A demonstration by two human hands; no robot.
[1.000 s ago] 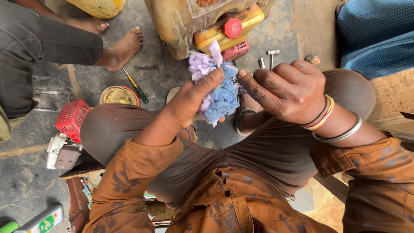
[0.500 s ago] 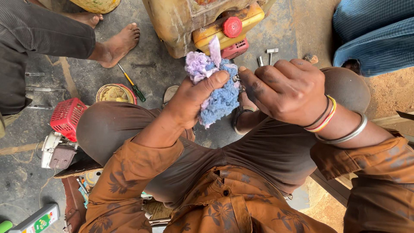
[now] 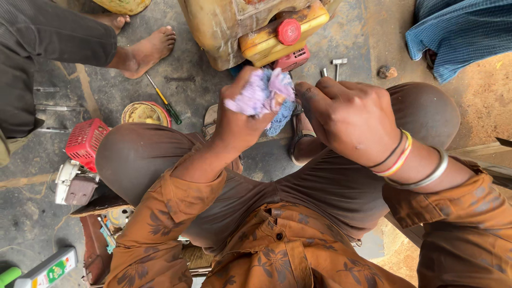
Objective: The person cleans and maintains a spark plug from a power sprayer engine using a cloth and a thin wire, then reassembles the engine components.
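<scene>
My left hand point(image 3: 240, 120) is closed around a bunched rag point(image 3: 264, 96) of lilac and blue cloth, held above my knees. My right hand point(image 3: 349, 114) is curled right beside it, its fingertips pressed against the rag; whatever sits inside those fingers is hidden. Bangles and thread bands circle my right wrist point(image 3: 413, 162). I sit with knees apart in brown trousers and an orange patterned shirt.
A dirty yellow jerrycan with a red cap point(image 3: 266, 26) stands ahead. Another person's bare foot point(image 3: 146, 50) rests at upper left. A screwdriver point(image 3: 164, 100), a round tin point(image 3: 144, 113), a red engine cover point(image 3: 85, 141), small bolts point(image 3: 337, 65) and blue cloth point(image 3: 464, 32) lie around.
My left hand has turned and drawn the rag in tighter, so less blue cloth hangs loose. My right hand has closed in against the rag.
</scene>
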